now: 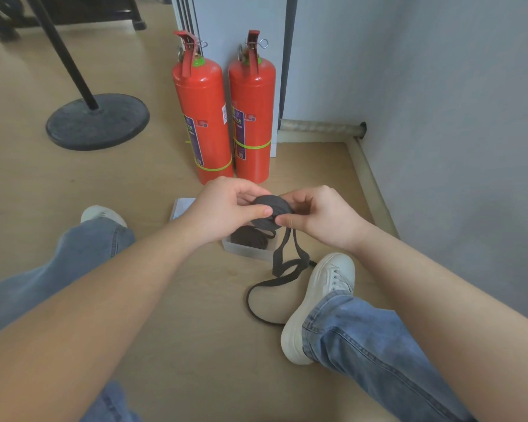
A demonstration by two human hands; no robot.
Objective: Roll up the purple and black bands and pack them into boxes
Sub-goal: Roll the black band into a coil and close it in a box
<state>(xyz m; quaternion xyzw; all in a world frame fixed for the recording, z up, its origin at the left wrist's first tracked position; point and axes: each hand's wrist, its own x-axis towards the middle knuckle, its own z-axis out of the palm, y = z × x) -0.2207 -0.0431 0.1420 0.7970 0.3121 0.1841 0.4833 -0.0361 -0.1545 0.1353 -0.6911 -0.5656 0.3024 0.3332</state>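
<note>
- The left hand (226, 208) pinches the part-wound black roll (270, 213) between thumb and fingers. The right hand (320, 217) grips its other side, thumb on the coil. The roll is held just above the clear box (250, 252).
- Its loose tail (282, 260) hangs to the floor (195, 315) and loops beside the right shoe (320, 303).
- The tail could snag under that shoe, or a slackened pinch could let the coil spring open.
- The box already holds a rolled band (249, 240), so the fit may be tight.
- Two red fire extinguishers (203, 117) stand far on the tan floor, with a round stand base (98, 121) far left and a grey wall (454, 117) to the right.
</note>
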